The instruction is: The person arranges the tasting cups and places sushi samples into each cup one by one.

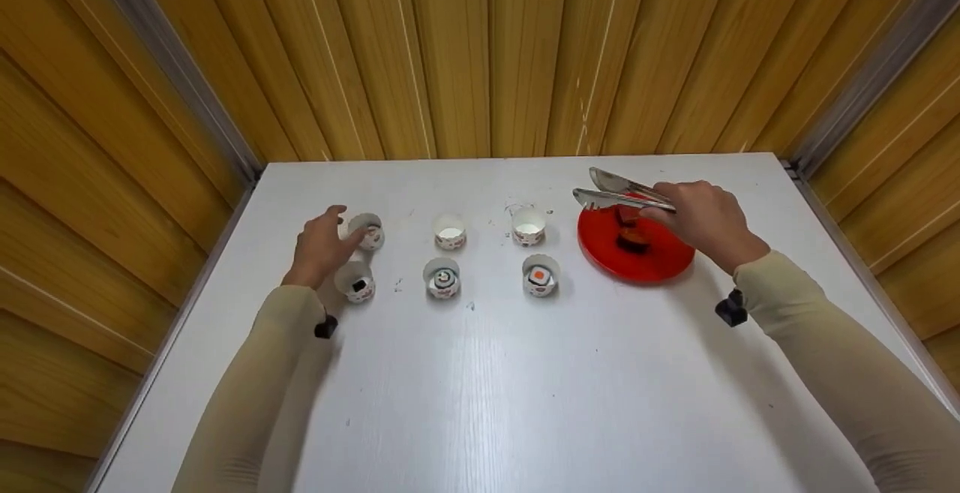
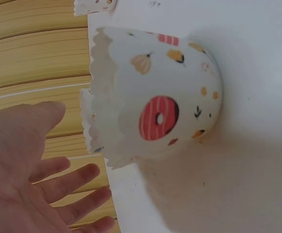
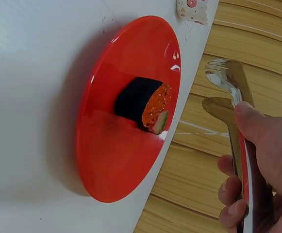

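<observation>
My left hand [image 1: 319, 248] reaches over the left end of the cups, fingers spread, holding nothing. Its fingertips are right at the rim of the back-left paper cup [image 1: 374, 241], which has a pale piece inside. In the left wrist view, a scalloped paper cup [image 2: 150, 97] with a donut print stands beside the fingers. Metal tongs [image 1: 626, 200] are gripped in my right hand [image 1: 709, 219], their tips parted and nothing between them. Below lies a red plate [image 1: 600, 253] bearing sushi pieces [image 1: 634, 241]; the right wrist view shows one as a black-wrapped roll [image 3: 136, 99] with orange topping.
Several paper cups stand in two rows on the white table [image 1: 480, 388]. The front-left cup [image 1: 361, 295] has a black piece, the front-middle cup [image 1: 443, 293] a patterned roll, the front-right cup [image 1: 541, 290] an orange-centred piece. Wood-look panels [image 1: 487, 58] enclose the table.
</observation>
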Action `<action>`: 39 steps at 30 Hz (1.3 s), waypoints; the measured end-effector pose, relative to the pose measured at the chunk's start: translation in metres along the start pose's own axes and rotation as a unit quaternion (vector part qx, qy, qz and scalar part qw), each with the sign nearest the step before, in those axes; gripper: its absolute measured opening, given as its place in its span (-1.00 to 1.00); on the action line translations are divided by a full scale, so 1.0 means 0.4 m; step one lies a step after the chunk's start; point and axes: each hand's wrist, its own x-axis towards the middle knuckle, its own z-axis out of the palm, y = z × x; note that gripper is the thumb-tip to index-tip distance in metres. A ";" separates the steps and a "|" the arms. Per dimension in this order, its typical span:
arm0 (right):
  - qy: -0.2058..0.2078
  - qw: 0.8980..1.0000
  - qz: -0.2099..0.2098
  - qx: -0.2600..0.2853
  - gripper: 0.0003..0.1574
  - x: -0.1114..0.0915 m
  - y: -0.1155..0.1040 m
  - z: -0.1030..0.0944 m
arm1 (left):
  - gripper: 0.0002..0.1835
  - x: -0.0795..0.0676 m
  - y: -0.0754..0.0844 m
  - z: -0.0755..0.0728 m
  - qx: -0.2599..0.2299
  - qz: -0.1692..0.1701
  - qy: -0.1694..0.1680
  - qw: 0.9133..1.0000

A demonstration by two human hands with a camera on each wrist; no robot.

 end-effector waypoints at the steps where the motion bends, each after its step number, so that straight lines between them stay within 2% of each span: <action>1: -0.003 1.000 0.003 0.001 -0.44 -0.003 0.006 0.000 | -0.28 0.000 0.005 0.003 0.005 0.011 0.013 1.000; 4: -0.011 1.000 0.016 0.003 -0.41 -0.008 0.021 -0.003 | -0.32 0.002 0.029 0.011 0.013 0.046 0.041 0.998; 7: -0.019 0.999 0.025 0.008 -0.42 -0.011 0.033 -0.004 | -0.36 0.000 0.059 0.019 0.017 0.070 0.055 0.996; 11: -0.022 0.999 0.033 0.005 -0.50 -0.016 0.048 -0.002 | -0.36 -0.003 0.101 0.033 0.021 0.098 0.049 0.994; 15: -0.017 0.999 0.041 0.004 -0.56 -0.019 0.060 0.002 | -0.36 -0.002 0.138 0.047 0.026 0.117 0.027 0.992; 25: -0.041 0.998 0.049 -0.005 -0.48 -0.025 0.077 0.008 | -0.32 0.008 0.184 0.090 0.034 0.120 -0.063 0.990; 31: -0.056 0.997 0.059 -0.007 -0.47 -0.032 0.083 0.012 | -0.32 0.019 0.203 0.121 0.036 0.127 -0.088 0.987; 39: -0.066 0.996 0.064 0.000 -0.41 -0.036 0.091 0.016 | -0.29 0.029 0.209 0.144 0.027 0.091 -0.111 0.989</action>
